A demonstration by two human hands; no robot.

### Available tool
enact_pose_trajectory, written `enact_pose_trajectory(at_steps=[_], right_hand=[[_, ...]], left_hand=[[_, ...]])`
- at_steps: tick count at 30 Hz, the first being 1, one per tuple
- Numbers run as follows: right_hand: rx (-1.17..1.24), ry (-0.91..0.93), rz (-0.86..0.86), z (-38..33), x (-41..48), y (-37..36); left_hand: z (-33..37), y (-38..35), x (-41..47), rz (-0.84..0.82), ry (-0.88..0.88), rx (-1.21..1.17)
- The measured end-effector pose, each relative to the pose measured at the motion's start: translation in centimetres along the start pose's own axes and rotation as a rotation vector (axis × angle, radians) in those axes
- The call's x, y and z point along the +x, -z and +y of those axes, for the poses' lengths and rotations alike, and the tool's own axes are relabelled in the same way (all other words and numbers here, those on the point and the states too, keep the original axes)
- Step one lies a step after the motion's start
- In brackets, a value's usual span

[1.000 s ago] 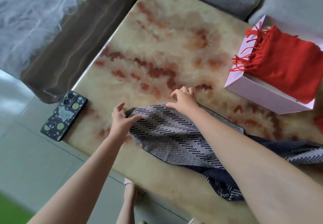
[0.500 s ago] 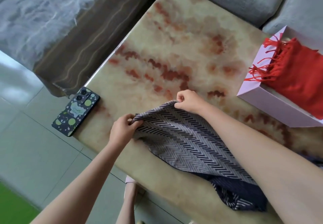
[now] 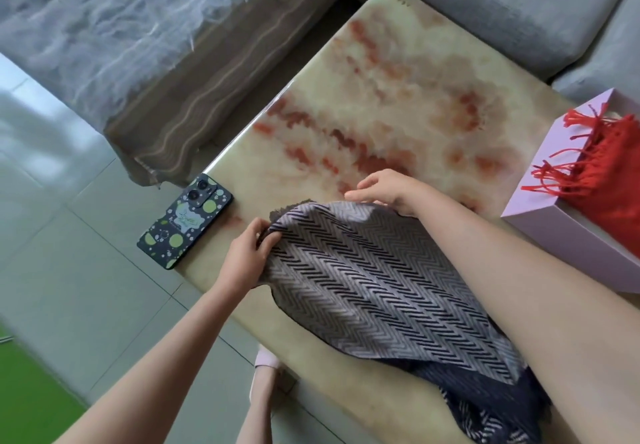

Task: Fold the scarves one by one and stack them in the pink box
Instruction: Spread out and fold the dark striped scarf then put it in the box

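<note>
A grey and black zigzag scarf (image 3: 374,288) lies on the marble table (image 3: 398,104), its dark end bunched at the near right edge. My left hand (image 3: 246,256) pinches the scarf's near left corner. My right hand (image 3: 388,191) grips the far corner, fingers curled over the raised edge. The scarf's left end is lifted off the table between both hands. The pink box (image 3: 561,232) stands at the right with a folded red fringed scarf (image 3: 609,180) in it.
A phone (image 3: 187,220) in a dark spotted case lies on the table's left corner. Grey sofa cushions (image 3: 502,4) border the table's far side. A plastic-covered seat (image 3: 121,28) stands to the left over a tiled floor.
Both hands went from resting on the scarf's end to gripping its two corners and lifting that end slightly. The view shifted so the box sits further right.
</note>
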State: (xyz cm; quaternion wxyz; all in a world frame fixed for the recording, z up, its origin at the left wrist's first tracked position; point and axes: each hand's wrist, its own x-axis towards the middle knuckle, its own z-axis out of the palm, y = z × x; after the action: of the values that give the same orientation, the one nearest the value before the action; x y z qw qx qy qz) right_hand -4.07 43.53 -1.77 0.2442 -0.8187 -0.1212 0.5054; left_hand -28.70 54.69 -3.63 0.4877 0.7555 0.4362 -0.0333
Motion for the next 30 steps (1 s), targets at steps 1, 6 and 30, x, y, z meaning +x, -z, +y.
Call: enact_pose_trajectory(at_steps=[1, 6, 30], right_hand=[[-0.115, -0.045, -0.034, -0.2, 0.2, 0.0], [-0.398, -0.171, -0.136, -1.5, 0.6, -0.2], [-0.225, 0.466, 0.411, -7.9, 4.5, -2.3]], left_hand=[[-0.4, 0.1, 0.1, -0.028, 0.021, 0.004], [-2.2, 0.4, -0.1, -0.262, 0.176, 0.030], [-2.9, 7.2, 2.7, 0.190, 0.035, 0.035]])
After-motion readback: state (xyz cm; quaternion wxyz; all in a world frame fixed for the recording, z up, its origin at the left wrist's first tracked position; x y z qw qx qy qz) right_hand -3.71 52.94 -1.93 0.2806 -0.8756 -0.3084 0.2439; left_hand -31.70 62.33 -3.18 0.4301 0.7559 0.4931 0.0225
